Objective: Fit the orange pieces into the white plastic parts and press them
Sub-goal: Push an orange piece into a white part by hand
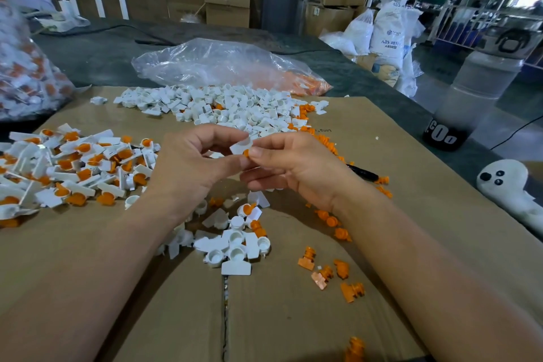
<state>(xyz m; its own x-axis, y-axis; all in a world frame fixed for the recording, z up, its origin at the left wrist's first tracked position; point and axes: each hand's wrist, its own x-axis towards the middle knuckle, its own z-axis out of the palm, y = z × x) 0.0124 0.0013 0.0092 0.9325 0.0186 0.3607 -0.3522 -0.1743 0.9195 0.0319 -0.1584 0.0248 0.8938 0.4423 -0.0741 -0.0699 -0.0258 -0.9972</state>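
My left grip [192,163] pinches the white part [241,145] steady, so my right grip [293,169], clamped on the orange piece [246,153], can press it in.

Left hand [188,169] and right hand [296,169] bare, forearms [88,258] unsleeved.

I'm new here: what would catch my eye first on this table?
At the centre, the left hand and right hand pinch a small white plastic part with a small orange plastic piece at its lower edge. To the left lies a pile of white parts fitted with orange pieces; beyond the hands spreads a heap of empty white parts, and loose orange pieces dot the brown cardboard sheet at near right.
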